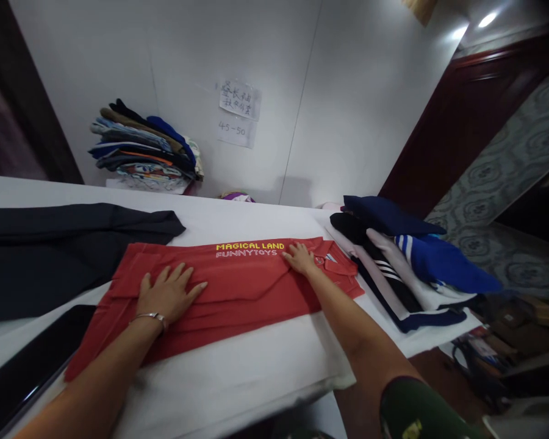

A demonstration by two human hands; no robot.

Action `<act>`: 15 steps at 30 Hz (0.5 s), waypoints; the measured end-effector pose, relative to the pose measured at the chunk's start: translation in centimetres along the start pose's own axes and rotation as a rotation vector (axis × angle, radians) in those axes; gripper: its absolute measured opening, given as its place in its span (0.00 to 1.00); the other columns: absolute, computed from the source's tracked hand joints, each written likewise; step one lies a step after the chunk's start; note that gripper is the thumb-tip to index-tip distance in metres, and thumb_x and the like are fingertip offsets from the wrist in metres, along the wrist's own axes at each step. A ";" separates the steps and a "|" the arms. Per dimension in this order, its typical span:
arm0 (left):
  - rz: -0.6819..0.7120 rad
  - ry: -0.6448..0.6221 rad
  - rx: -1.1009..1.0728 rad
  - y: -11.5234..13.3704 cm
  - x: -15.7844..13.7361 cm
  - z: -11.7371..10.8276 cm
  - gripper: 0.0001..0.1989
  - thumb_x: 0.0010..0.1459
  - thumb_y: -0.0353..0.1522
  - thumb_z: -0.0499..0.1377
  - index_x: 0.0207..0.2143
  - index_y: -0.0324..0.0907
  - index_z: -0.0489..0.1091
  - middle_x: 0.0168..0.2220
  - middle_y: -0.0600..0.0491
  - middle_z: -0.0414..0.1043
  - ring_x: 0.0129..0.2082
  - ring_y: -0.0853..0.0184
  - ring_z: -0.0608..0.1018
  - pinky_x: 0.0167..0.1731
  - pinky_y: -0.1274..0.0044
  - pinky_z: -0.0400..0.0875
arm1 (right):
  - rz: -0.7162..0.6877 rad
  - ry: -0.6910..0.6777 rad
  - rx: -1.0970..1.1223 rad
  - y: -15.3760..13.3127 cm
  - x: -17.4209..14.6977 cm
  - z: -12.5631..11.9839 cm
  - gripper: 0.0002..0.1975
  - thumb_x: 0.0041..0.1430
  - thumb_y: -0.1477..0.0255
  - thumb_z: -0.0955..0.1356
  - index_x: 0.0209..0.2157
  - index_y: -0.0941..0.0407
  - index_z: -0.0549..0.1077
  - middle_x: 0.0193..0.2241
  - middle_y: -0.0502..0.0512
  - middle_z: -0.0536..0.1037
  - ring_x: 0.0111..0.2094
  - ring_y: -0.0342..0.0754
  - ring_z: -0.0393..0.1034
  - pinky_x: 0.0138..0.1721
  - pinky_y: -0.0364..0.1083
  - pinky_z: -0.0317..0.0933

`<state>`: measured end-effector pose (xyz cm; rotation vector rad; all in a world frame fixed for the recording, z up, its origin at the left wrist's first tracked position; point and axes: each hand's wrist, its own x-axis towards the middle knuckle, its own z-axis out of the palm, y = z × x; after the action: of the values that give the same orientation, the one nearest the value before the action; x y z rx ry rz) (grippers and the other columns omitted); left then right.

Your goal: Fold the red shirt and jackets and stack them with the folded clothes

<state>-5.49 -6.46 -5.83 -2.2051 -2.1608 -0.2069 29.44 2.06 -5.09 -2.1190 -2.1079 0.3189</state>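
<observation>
A red polo shirt [238,280] lies on the white-covered table [256,353], its collar toward the right and its far side folded over in a long strip. Yellow and white lettering runs along the far edge. My left hand [167,296], with a silver bracelet at the wrist, rests flat on the shirt's left part, fingers spread. Near the collar, my right hand [299,257] lies on the cloth beside the lettering, its fingers stretched out. Neither hand grips anything.
Dark garments [73,250] lie on the left, with a black glossy object [36,353] nearer me. A stack of folded clothes [141,146] stands against the wall. Blue, black and white clothes [402,262] are piled at the right end. Handwritten paper signs [238,100] hang behind.
</observation>
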 end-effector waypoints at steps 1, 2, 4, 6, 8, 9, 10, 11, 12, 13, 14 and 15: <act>-0.002 0.000 0.001 0.0 0.0 0.0 0.36 0.55 0.51 0.41 0.59 0.42 0.62 0.63 0.45 0.55 0.62 0.49 0.56 0.57 0.51 0.46 | 0.037 0.016 -0.012 0.6 0.5 -0.3 0.34 0.61 0.48 0.53 0.61 0.53 0.56 0.65 0.61 0.48 0.66 0.56 0.38 0.60 0.62 0.37; -0.003 0.002 0.001 0.0 0.0 0.0 0.36 0.55 0.51 0.41 0.58 0.42 0.63 0.63 0.45 0.55 0.62 0.49 0.56 0.58 0.51 0.46 | 0.077 0.029 -0.023 1.2 1.1 -0.6 0.36 0.61 0.49 0.53 0.63 0.56 0.53 0.66 0.62 0.46 0.66 0.56 0.36 0.60 0.62 0.36; -0.003 0.009 0.001 0.0 0.0 0.0 0.35 0.55 0.51 0.41 0.58 0.42 0.63 0.63 0.45 0.55 0.62 0.49 0.57 0.58 0.51 0.46 | 0.140 0.033 -0.038 2.5 2.0 -0.8 0.38 0.61 0.49 0.52 0.64 0.60 0.50 0.66 0.66 0.44 0.66 0.57 0.35 0.60 0.63 0.36; -0.002 0.012 -0.006 0.0 -0.1 0.0 0.35 0.54 0.51 0.42 0.58 0.43 0.63 0.63 0.45 0.55 0.62 0.48 0.57 0.57 0.51 0.46 | 0.167 0.019 -0.043 3.5 2.6 -0.7 0.38 0.62 0.50 0.51 0.63 0.62 0.51 0.65 0.67 0.46 0.66 0.57 0.36 0.60 0.63 0.37; -0.004 0.015 -0.015 0.0 -0.1 0.0 0.35 0.54 0.50 0.42 0.58 0.42 0.63 0.63 0.45 0.56 0.62 0.48 0.57 0.58 0.51 0.46 | 0.175 0.009 -0.048 4.3 3.1 -0.4 0.37 0.62 0.50 0.50 0.62 0.62 0.53 0.65 0.67 0.48 0.66 0.56 0.37 0.60 0.63 0.37; -0.006 0.017 -0.018 0.0 -0.1 0.0 0.35 0.54 0.50 0.42 0.58 0.42 0.63 0.63 0.46 0.56 0.62 0.48 0.57 0.58 0.51 0.46 | 0.173 0.006 -0.050 4.5 3.3 -0.2 0.37 0.62 0.50 0.50 0.62 0.62 0.54 0.65 0.67 0.49 0.66 0.55 0.37 0.60 0.64 0.37; -0.009 0.019 -0.018 0.0 -0.1 0.1 0.35 0.54 0.50 0.42 0.58 0.43 0.63 0.63 0.46 0.56 0.62 0.48 0.56 0.58 0.51 0.45 | 0.167 0.003 -0.053 4.7 3.4 -0.1 0.37 0.62 0.49 0.50 0.61 0.62 0.55 0.64 0.66 0.50 0.66 0.55 0.38 0.60 0.64 0.38; -0.012 0.020 -0.016 0.0 -0.1 0.1 0.35 0.54 0.50 0.42 0.58 0.42 0.63 0.63 0.46 0.56 0.62 0.48 0.56 0.58 0.51 0.45 | 0.161 0.001 -0.056 4.9 3.6 -0.1 0.37 0.61 0.49 0.50 0.61 0.61 0.57 0.64 0.66 0.51 0.66 0.55 0.39 0.60 0.64 0.38; -0.015 0.020 -0.014 0.0 -0.1 0.2 0.35 0.54 0.50 0.42 0.58 0.42 0.64 0.63 0.46 0.56 0.62 0.48 0.56 0.58 0.51 0.45 | 0.154 0.001 -0.059 5.1 3.8 -0.1 0.37 0.61 0.49 0.51 0.60 0.60 0.58 0.64 0.65 0.52 0.65 0.55 0.39 0.60 0.63 0.39; -0.015 0.020 -0.012 0.0 0.0 0.2 0.35 0.54 0.51 0.43 0.58 0.42 0.64 0.63 0.46 0.56 0.62 0.48 0.57 0.58 0.51 0.45 | 0.149 0.005 -0.063 5.4 3.9 -0.2 0.36 0.61 0.48 0.51 0.59 0.59 0.59 0.64 0.64 0.52 0.65 0.55 0.39 0.60 0.63 0.39; -0.014 0.021 -0.011 0.0 0.0 0.3 0.35 0.54 0.51 0.43 0.58 0.42 0.64 0.63 0.46 0.56 0.62 0.47 0.57 0.57 0.50 0.45 | 0.148 0.014 -0.067 5.7 4.1 -0.3 0.36 0.61 0.48 0.51 0.59 0.58 0.59 0.64 0.63 0.52 0.66 0.55 0.37 0.60 0.63 0.38; -0.013 0.023 -0.011 0.0 0.0 0.3 0.35 0.54 0.50 0.43 0.58 0.42 0.64 0.63 0.46 0.56 0.62 0.47 0.57 0.57 0.50 0.45 | 0.153 0.023 -0.070 6.1 4.3 -0.4 0.35 0.61 0.49 0.51 0.60 0.58 0.59 0.65 0.62 0.51 0.66 0.55 0.36 0.60 0.64 0.37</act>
<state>-5.43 -6.43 -6.12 -2.1844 -2.1676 -0.2432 35.47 6.36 -6.38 -2.3182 -1.9767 0.2389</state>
